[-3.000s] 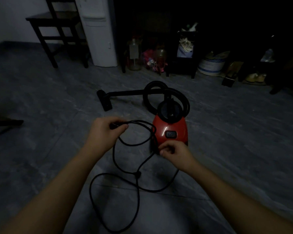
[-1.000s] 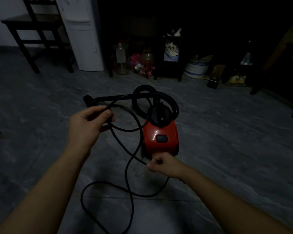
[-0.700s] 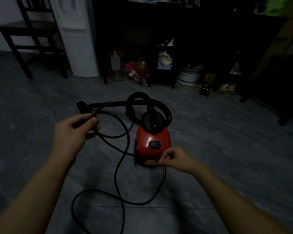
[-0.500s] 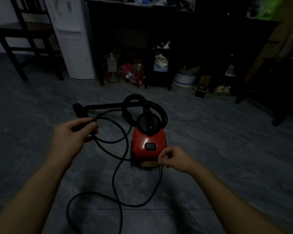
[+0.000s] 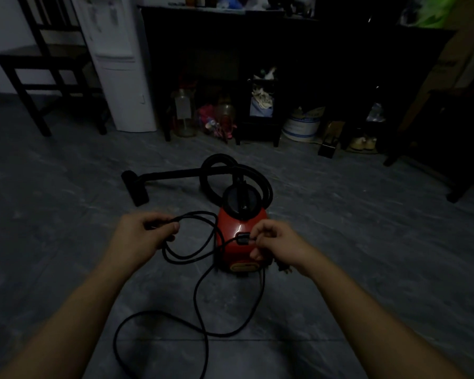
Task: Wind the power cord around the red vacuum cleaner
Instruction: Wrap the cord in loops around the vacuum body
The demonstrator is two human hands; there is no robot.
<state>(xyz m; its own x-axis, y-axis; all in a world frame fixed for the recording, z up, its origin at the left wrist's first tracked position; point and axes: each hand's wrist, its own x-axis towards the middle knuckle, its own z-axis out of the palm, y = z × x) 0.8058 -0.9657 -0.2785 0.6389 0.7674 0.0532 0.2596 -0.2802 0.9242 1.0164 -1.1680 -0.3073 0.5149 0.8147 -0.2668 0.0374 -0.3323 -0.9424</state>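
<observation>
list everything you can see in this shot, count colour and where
vacuum cleaner: 1, red body, floor centre
hose and wand: 1, black, looped behind the vacuum, nozzle to the left
power cord: 1, black, loose loops on the floor in front
chair: 1, dark wood, far left
white appliance: 1, white, beside the chair
dark cabinet: 1, black, back wall
jars: at least 2, clear, under the cabinet
bucket: 1, white and blue, under the cabinet
left hand: holds the cord
right hand: holds the cord at the vacuum
</observation>
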